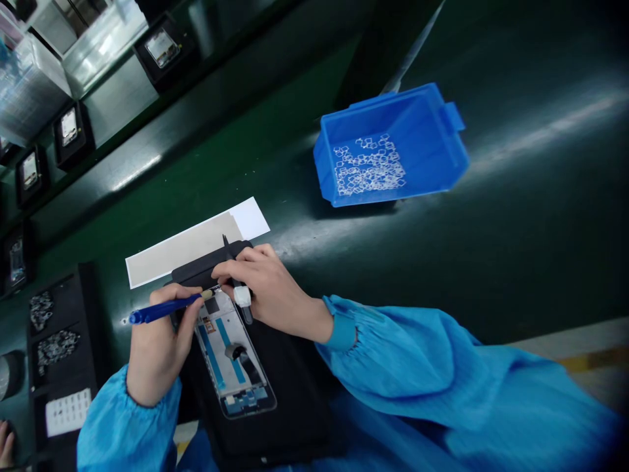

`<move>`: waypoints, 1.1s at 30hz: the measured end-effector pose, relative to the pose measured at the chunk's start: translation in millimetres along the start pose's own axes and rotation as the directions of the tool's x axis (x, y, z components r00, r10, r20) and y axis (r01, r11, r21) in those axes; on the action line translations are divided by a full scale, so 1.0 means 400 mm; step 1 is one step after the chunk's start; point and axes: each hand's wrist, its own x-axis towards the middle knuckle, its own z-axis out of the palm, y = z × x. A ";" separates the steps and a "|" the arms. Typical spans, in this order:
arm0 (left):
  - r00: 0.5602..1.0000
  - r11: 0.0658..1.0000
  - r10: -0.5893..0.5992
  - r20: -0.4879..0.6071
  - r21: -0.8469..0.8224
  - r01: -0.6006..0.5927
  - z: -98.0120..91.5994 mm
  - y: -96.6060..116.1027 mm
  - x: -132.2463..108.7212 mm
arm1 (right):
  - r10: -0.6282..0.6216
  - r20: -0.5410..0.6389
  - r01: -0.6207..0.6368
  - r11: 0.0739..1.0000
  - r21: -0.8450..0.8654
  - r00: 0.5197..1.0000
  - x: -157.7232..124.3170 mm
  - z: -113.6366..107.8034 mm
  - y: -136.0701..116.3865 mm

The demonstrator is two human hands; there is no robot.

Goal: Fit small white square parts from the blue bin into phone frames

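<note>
My left hand (pixel 156 344) is closed around a slim blue pen-like tool (pixel 160 311), whose pale tip points right at the top end of an opened phone (pixel 253 367). Black tweezers (pixel 226 246) with a white wrap are in my right hand (pixel 275 288), points facing away from me. The fingertips of that hand are bent down at the phone's upper edge; what they touch there is too small to make out. The phone lies in a black holder (pixel 289 393), its inside showing blue strips and a dark round part.
Beyond my hands lies a white-edged beige sheet (pixel 191 246). A blue bin (pixel 432 151) holds many small white frames. At left, a black tray (pixel 91 328) carries small parts. Black holders with phones (pixel 69 128) line the far side. Another person's hand (pixel 6 446) shows at lower left.
</note>
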 end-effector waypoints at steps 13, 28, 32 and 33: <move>0.995 0.993 0.104 0.006 0.052 -0.104 0.008 0.002 -0.002 | -0.002 -0.018 0.002 1.000 0.002 1.000 0.001 0.002 0.002; 0.994 0.982 -0.087 -0.065 -0.176 0.074 0.041 -0.015 -0.012 | 0.023 0.048 -0.022 1.000 -0.023 0.999 -0.002 0.003 -0.001; 0.903 0.847 -0.290 -0.317 -0.524 0.088 0.019 -0.033 -0.027 | 0.014 0.034 -0.013 1.000 -0.020 0.999 -0.001 0.006 -0.006; 0.901 0.865 -0.259 -0.348 -0.499 0.056 0.014 -0.037 -0.034 | 0.014 0.030 -0.014 1.000 -0.018 0.999 -0.002 0.008 -0.006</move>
